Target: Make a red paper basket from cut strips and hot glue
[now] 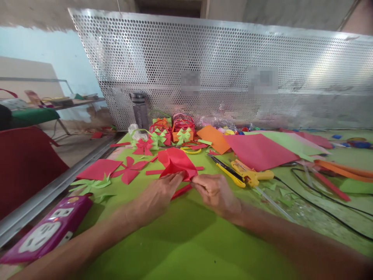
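A folded piece of red paper (177, 158) stands partly open above the green work surface (186, 241), its near edge between my two hands. My left hand (159, 196) is closed on the near left side of the paper, with fingertips partly hidden. On the near right corner, my right hand (214, 192) pinches the same paper, fingers curled in. Red paper strips (182, 191) lie under and beside it. To the left rest a red paper flower cutout (129, 170) and a red sheet (99, 168).
A yellow glue gun (247, 173) and a yellow-black utility knife (229, 171) lie to the right, with a black cord. Small paper baskets with bows (183, 135) and a bottle (139, 110) stand behind. A purple power strip (48, 229) is at left; a perforated metal panel (221, 50) rises behind.
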### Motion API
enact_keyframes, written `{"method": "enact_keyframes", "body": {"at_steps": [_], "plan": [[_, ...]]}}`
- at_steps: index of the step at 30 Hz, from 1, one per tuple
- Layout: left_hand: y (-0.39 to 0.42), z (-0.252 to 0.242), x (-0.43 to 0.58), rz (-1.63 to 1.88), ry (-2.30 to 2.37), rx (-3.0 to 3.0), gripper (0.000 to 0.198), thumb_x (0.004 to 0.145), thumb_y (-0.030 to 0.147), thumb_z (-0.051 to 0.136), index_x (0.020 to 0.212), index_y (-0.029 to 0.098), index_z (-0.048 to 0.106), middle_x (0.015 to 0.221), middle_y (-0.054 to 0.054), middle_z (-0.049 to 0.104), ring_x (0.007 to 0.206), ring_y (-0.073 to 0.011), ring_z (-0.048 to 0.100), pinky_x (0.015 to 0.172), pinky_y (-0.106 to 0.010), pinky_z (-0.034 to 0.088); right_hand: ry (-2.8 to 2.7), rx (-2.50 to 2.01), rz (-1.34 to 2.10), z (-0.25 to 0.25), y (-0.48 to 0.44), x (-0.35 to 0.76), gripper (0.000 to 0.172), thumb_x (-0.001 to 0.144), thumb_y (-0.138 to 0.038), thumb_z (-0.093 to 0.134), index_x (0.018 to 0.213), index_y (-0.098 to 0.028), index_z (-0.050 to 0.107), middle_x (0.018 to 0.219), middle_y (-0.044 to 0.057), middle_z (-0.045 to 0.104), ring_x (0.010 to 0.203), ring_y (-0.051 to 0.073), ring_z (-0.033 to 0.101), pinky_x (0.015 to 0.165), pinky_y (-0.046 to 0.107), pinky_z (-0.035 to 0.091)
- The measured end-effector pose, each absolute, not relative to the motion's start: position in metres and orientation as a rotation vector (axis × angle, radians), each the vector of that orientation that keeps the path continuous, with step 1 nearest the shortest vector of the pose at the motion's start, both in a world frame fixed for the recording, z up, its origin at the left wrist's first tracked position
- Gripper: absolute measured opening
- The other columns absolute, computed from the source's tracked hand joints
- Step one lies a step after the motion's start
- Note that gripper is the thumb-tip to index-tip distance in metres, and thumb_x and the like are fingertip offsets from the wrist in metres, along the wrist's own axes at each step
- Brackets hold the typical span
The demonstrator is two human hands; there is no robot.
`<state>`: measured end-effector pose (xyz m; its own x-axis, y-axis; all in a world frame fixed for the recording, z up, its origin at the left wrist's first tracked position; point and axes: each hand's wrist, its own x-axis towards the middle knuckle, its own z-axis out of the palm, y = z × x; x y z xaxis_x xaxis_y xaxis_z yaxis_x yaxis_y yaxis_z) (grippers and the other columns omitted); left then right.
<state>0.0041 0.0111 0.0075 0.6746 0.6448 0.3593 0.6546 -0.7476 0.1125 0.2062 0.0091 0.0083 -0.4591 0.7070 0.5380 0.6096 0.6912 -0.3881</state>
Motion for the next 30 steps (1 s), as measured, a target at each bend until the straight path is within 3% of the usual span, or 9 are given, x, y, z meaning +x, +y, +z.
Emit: {"method": "enact_keyframes", "body": {"at_steps": [4,8,20,26,30], "plan": [[0.012,0.004,0.006,-0.677,-0.982,-2.757,0.052,0.071,-0.004,0.034,0.122,0.005,0.042,0.106,-0.020,0.065,0.091,-0.0254,0.065,0.072,-0.035,0.055,-2.214,-0.994,0.186,0.008,0.010,0.206,0.023,0.081,-0.013,0.045,0.058,-0.020,0.042,0.054,-0.003,0.041,0.051,0.010,0.032,0.051,0.024,0.023],[0.015,0.001,0.007,-0.693,-0.958,-2.719,0.053,0.070,-0.003,0.034,0.121,0.006,0.044,0.111,-0.022,0.063,0.099,-0.0258,0.064,0.076,-0.036,0.054,-2.217,-0.998,0.201,0.006,0.012,0.205,0.024,0.079,-0.012,0.046,0.057,-0.020,0.039,0.052,-0.004,0.039,0.050,0.011,0.029,0.050,0.025,0.021],[0.019,-0.002,0.007,-0.802,-0.931,-2.760,0.047,0.074,0.000,0.036,0.118,0.009,0.047,0.107,-0.018,0.065,0.099,-0.0245,0.063,0.082,-0.036,0.053,-2.236,-0.941,0.328,0.004,0.012,0.206,0.025,0.083,-0.017,0.044,0.059,-0.020,0.038,0.055,-0.004,0.036,0.052,0.010,0.029,0.052,0.025,0.021],[0.017,0.001,0.009,-0.866,-0.996,-2.841,0.042,0.074,0.000,0.038,0.113,0.010,0.049,0.096,-0.015,0.066,0.088,-0.0224,0.063,0.071,-0.031,0.053,-2.174,-0.946,0.485,0.010,0.008,0.204,0.028,0.083,-0.019,0.046,0.056,-0.019,0.038,0.053,-0.006,0.030,0.050,0.008,0.026,0.049,0.022,0.023],[0.016,0.001,0.008,-0.890,-1.025,-2.793,0.042,0.074,-0.002,0.035,0.112,0.011,0.048,0.084,-0.008,0.064,0.071,-0.0173,0.061,0.060,-0.025,0.049,-2.144,-0.921,0.642,0.016,0.008,0.204,0.024,0.084,-0.019,0.046,0.060,-0.019,0.047,0.052,-0.006,0.039,0.047,0.006,0.035,0.046,0.018,0.028]]}}
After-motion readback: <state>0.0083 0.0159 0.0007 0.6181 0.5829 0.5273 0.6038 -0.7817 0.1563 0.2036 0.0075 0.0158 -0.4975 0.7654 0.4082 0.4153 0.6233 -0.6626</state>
